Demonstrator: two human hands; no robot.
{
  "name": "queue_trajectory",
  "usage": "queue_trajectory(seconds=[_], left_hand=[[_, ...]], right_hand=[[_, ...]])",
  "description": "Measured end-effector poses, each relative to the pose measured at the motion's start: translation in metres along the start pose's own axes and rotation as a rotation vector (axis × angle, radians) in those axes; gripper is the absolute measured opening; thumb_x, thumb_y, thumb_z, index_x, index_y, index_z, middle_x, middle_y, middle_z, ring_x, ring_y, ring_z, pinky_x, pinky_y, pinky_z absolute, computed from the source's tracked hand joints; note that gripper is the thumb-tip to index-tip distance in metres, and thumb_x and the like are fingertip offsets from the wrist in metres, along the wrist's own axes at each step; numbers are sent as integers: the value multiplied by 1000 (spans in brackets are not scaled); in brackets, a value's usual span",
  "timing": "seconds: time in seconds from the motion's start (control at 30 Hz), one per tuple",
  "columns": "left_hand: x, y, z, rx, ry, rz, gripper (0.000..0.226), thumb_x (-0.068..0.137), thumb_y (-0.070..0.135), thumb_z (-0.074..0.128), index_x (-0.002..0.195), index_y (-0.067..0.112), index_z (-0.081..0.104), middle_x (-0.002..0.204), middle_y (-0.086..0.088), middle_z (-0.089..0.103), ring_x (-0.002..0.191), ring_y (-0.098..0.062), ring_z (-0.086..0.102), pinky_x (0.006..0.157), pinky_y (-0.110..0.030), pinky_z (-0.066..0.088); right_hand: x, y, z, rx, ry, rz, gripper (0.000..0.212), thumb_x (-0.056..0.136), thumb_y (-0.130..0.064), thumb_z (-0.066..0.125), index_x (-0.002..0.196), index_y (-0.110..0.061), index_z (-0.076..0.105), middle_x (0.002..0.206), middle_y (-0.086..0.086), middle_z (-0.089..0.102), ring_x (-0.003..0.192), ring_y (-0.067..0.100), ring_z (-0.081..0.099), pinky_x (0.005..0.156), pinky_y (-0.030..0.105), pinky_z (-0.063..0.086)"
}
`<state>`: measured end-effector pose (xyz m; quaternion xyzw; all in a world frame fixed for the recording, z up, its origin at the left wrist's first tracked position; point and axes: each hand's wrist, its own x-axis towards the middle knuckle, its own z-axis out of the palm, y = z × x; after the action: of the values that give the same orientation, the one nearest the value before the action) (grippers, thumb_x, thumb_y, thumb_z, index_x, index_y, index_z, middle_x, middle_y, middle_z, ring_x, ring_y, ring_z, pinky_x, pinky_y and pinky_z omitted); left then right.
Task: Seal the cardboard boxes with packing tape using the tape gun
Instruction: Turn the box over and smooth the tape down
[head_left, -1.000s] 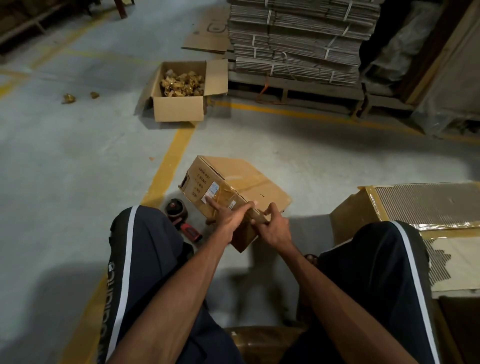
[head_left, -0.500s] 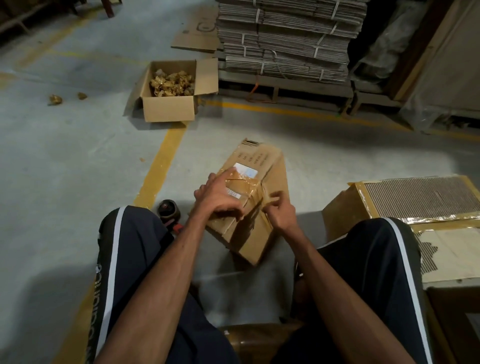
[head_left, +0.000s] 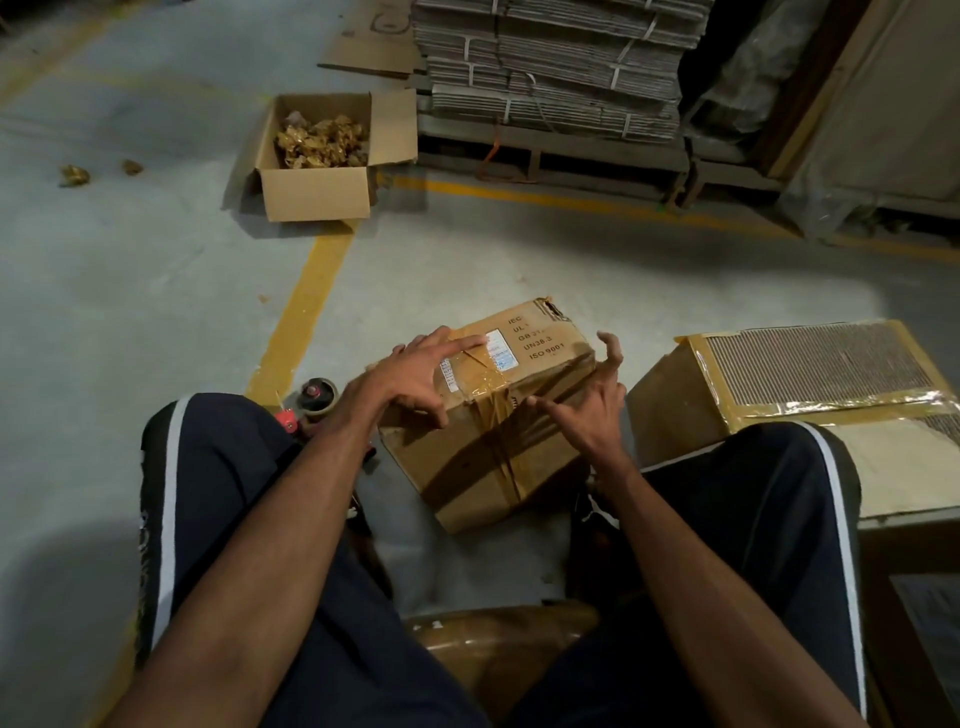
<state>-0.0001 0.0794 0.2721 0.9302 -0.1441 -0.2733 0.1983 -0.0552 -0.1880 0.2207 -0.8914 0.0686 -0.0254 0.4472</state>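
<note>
Cardboard box (head_left: 483, 441) under both spread hands, left hand (head_left: 415, 376) touching, right hand (head_left: 592, 410) beside.

The scene is dim and warm-toned, with the brightest patch on the pale grey concrete floor (head_left: 156, 270) toward ten o'clock. Corners at twelve to two o'clock fall into near black. A soft shadow lies on the floor at eight o'clock. Glare glints off the glossy brown packing tape (head_left: 841, 405) at three o'clock. Wide-angle bending curves the painted yellow floor line (head_left: 306, 317). The lower edges are slightly soft.
</note>
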Motion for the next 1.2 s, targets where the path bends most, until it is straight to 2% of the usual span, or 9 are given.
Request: queue_trajectory(seconds=[0.1,0.17,0.3,0.4,0.5,0.7,0.9,1.07,1.2], left_hand=[[-3,-1,5,32,64,-84,127,64,26,92,153,62,9,170,-3,-6,154,-38,-3,120,-67,2],[-6,-8,13,-19,160,-191,118,67,31,90,154,59,15,170,-7,-6,153,-42,-2,120,-66,5],[-15,-11,24,-156,269,-342,105,69,28,84,152,55,26,164,-7,6,144,-45,22,115,-64,30],[-19,-10,28,-343,369,-466,101,68,24,87,152,42,35,155,-13,24,135,-39,37,109,-51,41],[-19,-17,34,-621,481,-524,98,73,26,88,154,31,33,142,-5,51,134,-31,45,108,-41,42],[-8,-19,36,-626,533,-465,64,105,32,50,159,33,15,146,-11,47,134,-37,46,108,-51,43],[1,-27,33,-505,636,-473,63,103,37,53,155,33,19,128,-14,56,119,-35,53,84,-43,46],[9,-33,50,-522,612,-571,98,97,46,62,161,18,-7,134,-20,56,125,-41,53,100,-54,49],[20,-50,64,-571,600,-600,86,86,42,75,152,10,30,138,-16,51,129,-38,49,106,-50,46]], right_hand=[[1,-6,-5,-80,-56,-42,105,80,-47,84,155,-47,11,146,12,36,123,36,53,99,48,49],[1,-11,-6,-87,-76,-23,93,87,-32,82,154,-46,19,145,12,33,122,38,56,92,48,58],[7,-14,-7,-73,-65,18,85,91,-20,78,155,-41,25,148,14,32,127,41,55,92,44,56],[7,-14,-6,-69,-67,-11,83,93,-33,75,157,-42,23,146,15,33,114,34,58,88,46,58],[6,-12,-4,-88,-57,-28,88,94,-43,71,161,-40,15,144,17,35,98,22,51,80,42,56],[15,-15,-1,-24,58,-3,70,101,-34,63,160,-39,26,133,15,46,88,9,50,66,23,46],[21,-8,8,-38,61,79,72,98,-21,69,155,-42,31,138,17,55,119,34,56,92,47,52],[12,4,23,21,31,195,96,95,-19,74,158,-51,10,144,16,56,129,40,55,102,65,48],[14,9,30,258,-20,336,88,96,-5,69,162,-34,19,148,11,53,128,29,58,99,51,53]])
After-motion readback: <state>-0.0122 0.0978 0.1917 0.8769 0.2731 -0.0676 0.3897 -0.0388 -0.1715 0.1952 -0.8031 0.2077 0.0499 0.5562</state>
